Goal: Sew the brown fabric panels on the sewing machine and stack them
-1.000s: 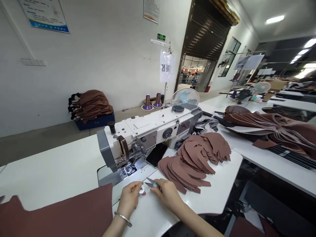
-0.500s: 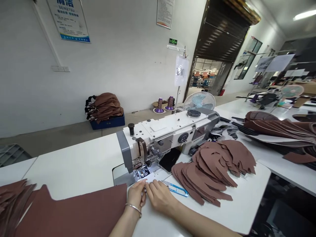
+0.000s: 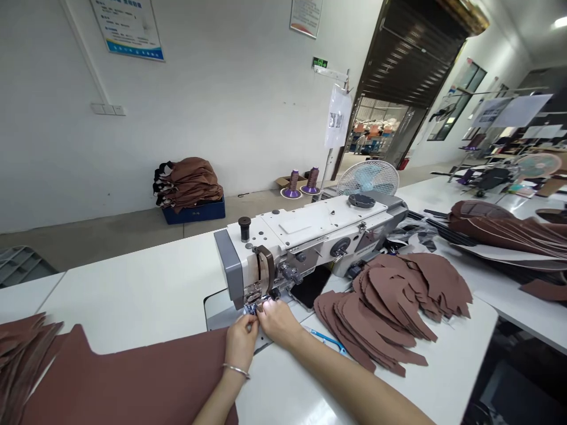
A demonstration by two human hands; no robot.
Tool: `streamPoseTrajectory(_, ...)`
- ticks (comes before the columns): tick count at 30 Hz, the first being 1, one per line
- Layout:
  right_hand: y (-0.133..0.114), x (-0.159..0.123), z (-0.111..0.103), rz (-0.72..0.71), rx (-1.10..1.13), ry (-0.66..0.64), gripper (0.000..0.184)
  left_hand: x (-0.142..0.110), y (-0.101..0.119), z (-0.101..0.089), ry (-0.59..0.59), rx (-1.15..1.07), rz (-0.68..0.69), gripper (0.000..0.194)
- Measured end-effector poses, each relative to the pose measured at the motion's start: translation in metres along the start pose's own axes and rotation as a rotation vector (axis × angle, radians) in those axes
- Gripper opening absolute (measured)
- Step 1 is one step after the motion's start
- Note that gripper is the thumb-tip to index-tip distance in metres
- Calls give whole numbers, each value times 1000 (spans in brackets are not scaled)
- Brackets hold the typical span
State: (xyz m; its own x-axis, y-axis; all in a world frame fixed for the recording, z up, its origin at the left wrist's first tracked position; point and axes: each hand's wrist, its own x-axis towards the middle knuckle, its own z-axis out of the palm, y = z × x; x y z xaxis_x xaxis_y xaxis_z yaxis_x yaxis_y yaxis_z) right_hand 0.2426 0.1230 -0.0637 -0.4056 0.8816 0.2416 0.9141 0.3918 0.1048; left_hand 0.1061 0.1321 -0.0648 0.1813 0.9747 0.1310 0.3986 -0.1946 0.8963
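Observation:
Both of my hands are at the needle area of a white and grey sewing machine [image 3: 305, 227]. My left hand [image 3: 240, 342], with a silver bangle at the wrist, has its fingers pinched together just in front of the needle. Close beside it, my right hand [image 3: 278, 321] reaches in under the machine head, fingertips closed. Whatever the fingers hold is too small to make out. Left of my left hand lies a large brown cut panel [image 3: 146, 378]. Blue thread snips [image 3: 328, 339] lie partly hidden behind my right forearm.
Brown cut pieces [image 3: 376, 307] are heaped right of the machine, near a black phone [image 3: 310, 288]. More brown pieces [image 3: 26, 354] are stacked at the left. Thread cones [image 3: 293, 184] and a fan [image 3: 367, 178] stand behind. A blue crate [image 3: 195, 212] sits on the floor.
Both hands have moved forward from the table's edge of the machine to the needle area. My right forearm now covers part of the snips. The view has shifted slightly.

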Motion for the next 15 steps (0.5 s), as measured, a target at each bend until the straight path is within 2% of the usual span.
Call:
streamPoseTrajectory(4,5,-2,-3,-16,76,-43,11,-5,-3,1,0,81,50,18)
streamPoseTrajectory(7,8,-10,-7,40,131,-46,15,-14,-5,1,-18,117,90,20)
streamPoseTrajectory(11,9,-17,-9,98,193,-53,18,-24,-7,0,-35,213,216,22)
streamPoseTrajectory(15,9,-17,-12,160,234,-56,31,-26,-9,0,-59,307,247,21)
